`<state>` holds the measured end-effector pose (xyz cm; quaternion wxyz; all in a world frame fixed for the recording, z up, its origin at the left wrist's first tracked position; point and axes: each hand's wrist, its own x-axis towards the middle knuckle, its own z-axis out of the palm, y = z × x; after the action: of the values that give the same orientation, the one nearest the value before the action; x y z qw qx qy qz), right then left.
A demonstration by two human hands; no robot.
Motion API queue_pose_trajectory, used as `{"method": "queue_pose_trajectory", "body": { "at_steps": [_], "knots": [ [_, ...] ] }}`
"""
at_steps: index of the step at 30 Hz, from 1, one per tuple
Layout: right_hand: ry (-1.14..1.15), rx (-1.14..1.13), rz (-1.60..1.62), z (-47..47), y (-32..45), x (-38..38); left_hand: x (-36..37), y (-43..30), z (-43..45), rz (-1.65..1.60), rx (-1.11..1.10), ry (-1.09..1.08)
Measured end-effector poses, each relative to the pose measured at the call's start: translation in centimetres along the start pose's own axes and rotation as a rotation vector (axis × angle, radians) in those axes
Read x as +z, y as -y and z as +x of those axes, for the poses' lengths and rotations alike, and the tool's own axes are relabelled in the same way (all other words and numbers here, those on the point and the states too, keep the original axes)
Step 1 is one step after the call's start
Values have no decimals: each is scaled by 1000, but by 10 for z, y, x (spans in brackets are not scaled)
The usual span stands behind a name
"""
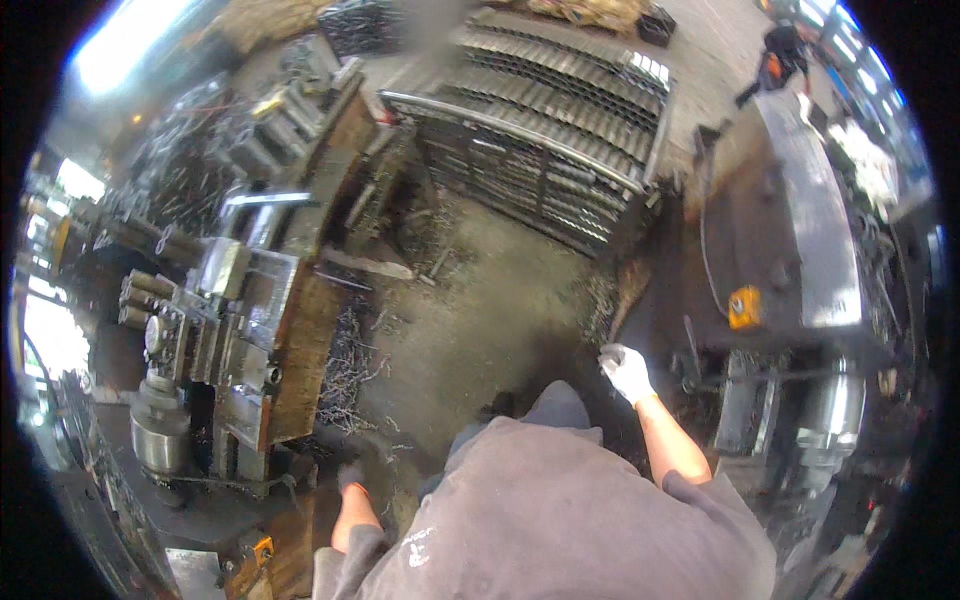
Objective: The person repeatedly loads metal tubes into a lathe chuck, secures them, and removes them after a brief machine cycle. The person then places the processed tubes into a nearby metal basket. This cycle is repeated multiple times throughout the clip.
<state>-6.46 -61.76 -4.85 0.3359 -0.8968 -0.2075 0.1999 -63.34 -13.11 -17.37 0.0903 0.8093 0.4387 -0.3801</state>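
My right hand (627, 373), in a white glove with dark fingertips, is out to the right of my body. Its fingers are curled near the lower end of a thin brownish shaft (622, 319); whether they grip it I cannot tell. At the lower left, my left hand (351, 474) is blurred and partly hidden, low beside the metal-turning lathe (251, 405). What it holds, if anything, does not show. Curled metal chips (349, 375) lie along the lathe's base. The lathe's chuck (160, 439) is to the left of my left hand.
A metal rack (525, 142) stacked with rows of metal parts stands ahead. On the right is another machine with a dark cover and a yellow control box (744, 307). Scraps and a short bar (439, 266) lie on the floor. A person (784, 56) is far off at the upper right.
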Motion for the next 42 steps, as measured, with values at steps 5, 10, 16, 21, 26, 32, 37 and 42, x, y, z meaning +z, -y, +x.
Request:
{"method": "queue_pose_trajectory", "body": {
  "at_steps": [5,10,16,21,26,32,37,42],
  "knots": [
    [514,-387,-763,52,-88,36,41,-72,-28,-387,97,166],
    [875,-472,-1136,116,-145,34,22,-113,-29,-986,-200,-169],
    [634,-738,-1142,310,-18,96,25,-85,-46,-1395,-276,-616],
    [626,189,396,373,154,149,29,-21,-76,-1601,-791,-600],
    [797,17,63,362,227,172,52,76,-107,-2145,-1369,-1407],
    [832,-411,-817,359,167,188,104,163,-151,-557,-1716,-651],
    [931,-353,-1023,362,116,186,115,164,-189,-685,-1558,-680],
    [735,-920,-1092,363,112,182,74,178,-162,-685,-1341,-630]
  ]
}}
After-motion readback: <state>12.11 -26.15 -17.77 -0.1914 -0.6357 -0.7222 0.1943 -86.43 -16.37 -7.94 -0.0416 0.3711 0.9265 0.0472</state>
